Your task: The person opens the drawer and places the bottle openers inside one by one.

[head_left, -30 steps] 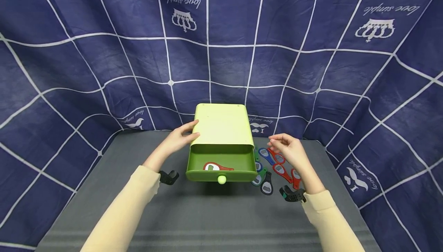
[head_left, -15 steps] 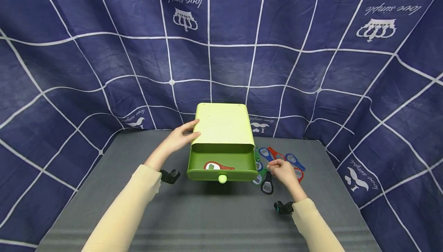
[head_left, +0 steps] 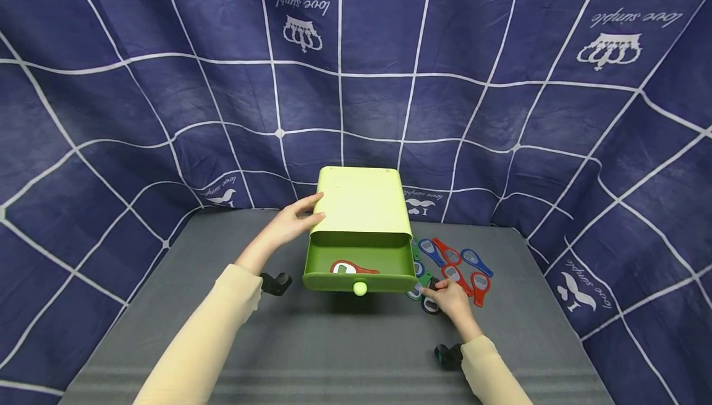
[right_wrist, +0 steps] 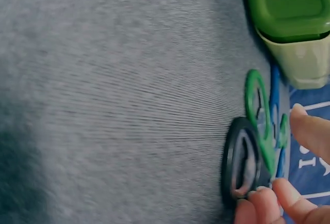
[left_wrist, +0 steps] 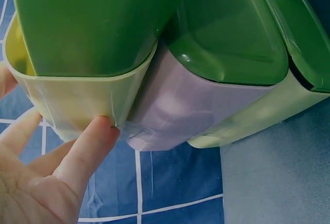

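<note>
A green-yellow drawer cabinet (head_left: 364, 201) stands in the middle with its top drawer pulled out. Inside the open drawer (head_left: 360, 282) lies a red paddle-shaped gadget (head_left: 343, 267) with a small display. My left hand (head_left: 289, 222) rests on the cabinet's left side, and in the left wrist view its fingers (left_wrist: 95, 141) touch the pale casing. Right of the cabinet my right hand (head_left: 450, 300) is low over a black paddle-shaped gadget (right_wrist: 240, 167), partly covering it. Fingertips of that hand touch its handle end, while the thumb (right_wrist: 312, 131) stays apart. A green gadget (right_wrist: 253, 100) lies beside it.
Several more paddle-shaped gadgets lie on the grey table (head_left: 267, 343), among them a blue one (head_left: 475, 261) and a red one (head_left: 481, 284). Behind hangs a blue cloth (head_left: 372, 102) with white lines. Two shut drawers, including one (left_wrist: 232, 53), show in the left wrist view.
My right hand has moved left and toward me, down to the black gadget, uncovering the blue and red gadgets at the right. My left hand keeps its place on the cabinet.
</note>
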A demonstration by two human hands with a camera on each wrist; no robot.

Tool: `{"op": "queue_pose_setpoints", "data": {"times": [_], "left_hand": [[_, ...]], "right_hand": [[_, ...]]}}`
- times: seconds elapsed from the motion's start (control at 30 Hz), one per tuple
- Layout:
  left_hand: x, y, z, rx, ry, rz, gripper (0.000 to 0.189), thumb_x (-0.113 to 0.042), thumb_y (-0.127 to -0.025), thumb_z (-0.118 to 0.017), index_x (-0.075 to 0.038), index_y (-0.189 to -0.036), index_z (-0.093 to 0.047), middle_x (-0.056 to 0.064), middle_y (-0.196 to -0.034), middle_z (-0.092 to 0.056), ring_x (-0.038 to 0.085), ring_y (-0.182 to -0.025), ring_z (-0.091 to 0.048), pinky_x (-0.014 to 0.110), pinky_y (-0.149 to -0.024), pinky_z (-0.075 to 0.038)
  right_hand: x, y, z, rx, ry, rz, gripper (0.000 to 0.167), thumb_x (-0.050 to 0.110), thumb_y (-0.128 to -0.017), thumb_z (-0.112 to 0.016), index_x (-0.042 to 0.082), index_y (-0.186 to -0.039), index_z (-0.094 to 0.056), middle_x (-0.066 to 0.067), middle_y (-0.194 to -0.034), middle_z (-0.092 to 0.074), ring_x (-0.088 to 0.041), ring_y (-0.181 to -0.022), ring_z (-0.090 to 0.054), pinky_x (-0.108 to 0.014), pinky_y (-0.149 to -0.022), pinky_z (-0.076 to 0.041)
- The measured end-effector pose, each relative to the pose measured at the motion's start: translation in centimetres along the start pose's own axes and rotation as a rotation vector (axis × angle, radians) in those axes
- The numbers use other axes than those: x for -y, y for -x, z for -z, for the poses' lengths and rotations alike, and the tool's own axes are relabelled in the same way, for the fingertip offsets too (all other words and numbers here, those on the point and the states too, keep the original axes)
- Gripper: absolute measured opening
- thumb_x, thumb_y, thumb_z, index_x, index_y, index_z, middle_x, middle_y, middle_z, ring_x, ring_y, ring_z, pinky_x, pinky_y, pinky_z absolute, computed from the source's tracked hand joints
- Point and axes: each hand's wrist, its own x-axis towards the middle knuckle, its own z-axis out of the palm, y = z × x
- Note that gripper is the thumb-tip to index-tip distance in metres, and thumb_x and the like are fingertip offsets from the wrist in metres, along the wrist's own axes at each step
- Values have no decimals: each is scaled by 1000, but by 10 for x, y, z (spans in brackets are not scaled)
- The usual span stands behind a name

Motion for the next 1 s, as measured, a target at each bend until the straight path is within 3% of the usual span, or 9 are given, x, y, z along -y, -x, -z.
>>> {"op": "queue_pose_setpoints", "data": {"times": [0.2,0.43,0.63,1.0], "left_hand": [[-1,0,-1,-3,0,-3,66,-36,-99,-60,-18,-156,-31,21,-150,-44,37,-132,-52,47,-103,-51],[-3,1,-1,-11,13,8,65,-34,-99,-60,-19,-156,-33,21,-150,-44,37,-132,-51,48,-103,-50],[-4,2,-1,-11,30,11,65,-33,-99,-60,-18,-156,-33,22,-151,-43,38,-133,-51,48,-103,-50],[-4,3,-1,-17,31,4,64,-31,-99,-60,-16,-155,-34,24,-149,-44,37,-129,-54,47,-100,-53]], "right_hand": [[-6,6,-4,-38,22,-6,50,31,-78,-83,-6,-98,-57,-24,-96,-62,-35,-85,-60,-49,-76,-51],[-5,8,-5,-46,51,-67,52,29,-73,-86,-5,-96,-54,-23,-91,-60,-36,-83,-58,-49,-75,-51],[0,8,-6,-32,102,-102,61,34,-71,-87,-8,-101,-54,-28,-99,-58,-39,-88,-59,-51,-77,-52],[1,11,-11,-51,123,-98,59,30,-71,-87,-8,-101,-54,-28,-97,-59,-41,-87,-60,-52,-75,-52]]}}
